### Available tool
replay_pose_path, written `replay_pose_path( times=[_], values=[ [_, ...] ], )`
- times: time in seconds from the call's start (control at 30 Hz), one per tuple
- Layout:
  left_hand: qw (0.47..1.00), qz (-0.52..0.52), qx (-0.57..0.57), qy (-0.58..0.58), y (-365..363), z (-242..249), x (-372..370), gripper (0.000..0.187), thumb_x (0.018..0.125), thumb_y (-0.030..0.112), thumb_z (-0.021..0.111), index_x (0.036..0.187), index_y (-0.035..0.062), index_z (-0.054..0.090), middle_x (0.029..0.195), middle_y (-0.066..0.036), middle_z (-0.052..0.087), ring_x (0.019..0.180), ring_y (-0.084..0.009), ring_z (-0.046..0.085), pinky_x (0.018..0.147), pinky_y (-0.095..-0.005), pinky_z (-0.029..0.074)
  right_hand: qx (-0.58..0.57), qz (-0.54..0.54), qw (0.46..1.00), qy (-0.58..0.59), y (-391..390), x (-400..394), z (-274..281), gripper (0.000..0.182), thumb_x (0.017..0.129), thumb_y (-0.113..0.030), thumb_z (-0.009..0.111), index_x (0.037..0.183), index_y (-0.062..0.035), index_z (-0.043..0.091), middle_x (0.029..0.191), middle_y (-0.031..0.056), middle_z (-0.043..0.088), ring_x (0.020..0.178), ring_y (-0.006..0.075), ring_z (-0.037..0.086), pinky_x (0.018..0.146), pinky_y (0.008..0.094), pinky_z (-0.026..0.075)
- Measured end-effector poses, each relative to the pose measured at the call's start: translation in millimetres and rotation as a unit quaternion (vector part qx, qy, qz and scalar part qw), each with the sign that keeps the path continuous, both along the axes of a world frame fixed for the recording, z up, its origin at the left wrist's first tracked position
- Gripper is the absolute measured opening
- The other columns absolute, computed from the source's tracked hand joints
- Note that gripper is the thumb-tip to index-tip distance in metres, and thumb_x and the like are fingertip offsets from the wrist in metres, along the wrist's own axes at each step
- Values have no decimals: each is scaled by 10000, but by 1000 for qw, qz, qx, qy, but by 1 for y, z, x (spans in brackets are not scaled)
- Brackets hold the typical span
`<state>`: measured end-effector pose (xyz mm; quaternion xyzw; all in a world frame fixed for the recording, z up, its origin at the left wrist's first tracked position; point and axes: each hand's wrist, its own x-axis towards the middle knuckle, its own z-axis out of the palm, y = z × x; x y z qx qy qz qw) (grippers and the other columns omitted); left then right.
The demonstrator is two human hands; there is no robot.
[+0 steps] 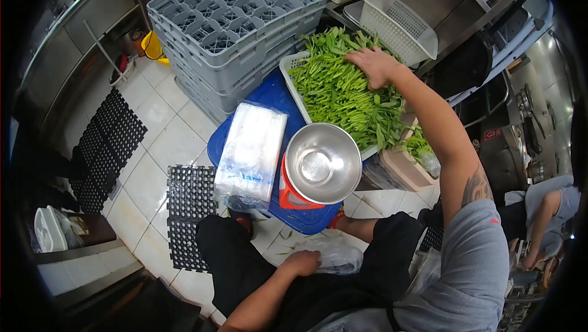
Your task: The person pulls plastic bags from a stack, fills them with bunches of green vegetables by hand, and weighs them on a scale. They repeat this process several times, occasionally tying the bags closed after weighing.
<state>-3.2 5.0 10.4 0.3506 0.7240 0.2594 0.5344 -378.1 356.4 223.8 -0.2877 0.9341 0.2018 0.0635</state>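
While I look down through the head camera, my right hand rests on the far side of a heap of leafy greens, its fingers bent and slightly apart among the leaves; their tips are partly buried, so I cannot tell whether they pinch any stems. The greens are slender, smooth-stalked and bright, piled above the rim of a white basket made of rigid plastic.

My left hand is low, between the black-trousered legs, with its fingers curled together at a crumpled, translucent plastic bag. I cannot tell how firmly they grip it.

Between the greens and my body, a round bowl of shiny metal sits on a red scale, over a smooth blue surface. Beside it on my left lies a flat, glossy stack of clear bags, wrapped in wrinkled film.

Beyond that stack rise grey racks, boxy and gridded with rounded cells. A beige crate, holding more greens, is beside the white basket. Black perforated mats lie on pale square tiles, and a grey-shirted person is at far right.
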Motion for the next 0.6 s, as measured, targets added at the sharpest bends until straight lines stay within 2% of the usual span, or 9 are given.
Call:
replay_pose_path(
  times=[0.1,0.2,0.3,0.5,0.6],
  values=[
    [1000,0,-2,0,-1,-1,0,349,951,297,483,1149,27,583,1125,-241,651,1074,-406,617,912,-495,481,87,-93,991,-48,-26,7,21,861,590,-226,752,1379,-74,441,1327,126,499,1327,317,394,1055,438,355],
    [1000,3,-5,-2,-1,4,-1,347,953,297,484,1148,28,585,1125,-242,651,1075,-406,616,916,-494,479,110,-78,990,-34,-23,4,18,898,583,-212,753,1401,-80,407,1334,127,498,1310,315,417,1049,432,354],
    [1000,3,-6,-1,0,3,0,346,953,296,488,1148,29,588,1125,-241,652,1076,-407,616,919,-492,479,48,55,995,62,0,-1,3,912,551,-224,759,1382,-65,416,1278,132,512,1193,315,478,1011,426,365],
    [1000,0,-5,1,0,0,2,343,948,293,498,1150,32,590,1126,-241,651,1076,-409,616,920,-490,480,43,-42,998,-28,-14,6,16,776,600,-199,735,1336,-100,508,1240,101,559,1178,292,482,997,421,371],
    [1000,0,-1,5,1,-2,2,342,948,294,500,1150,33,590,1126,-240,652,1075,-408,616,917,-490,482,69,-28,997,-7,-16,7,19,744,555,-177,726,1276,-110,556,1108,85,591,1136,297,490,979,423,368]
  ],
)
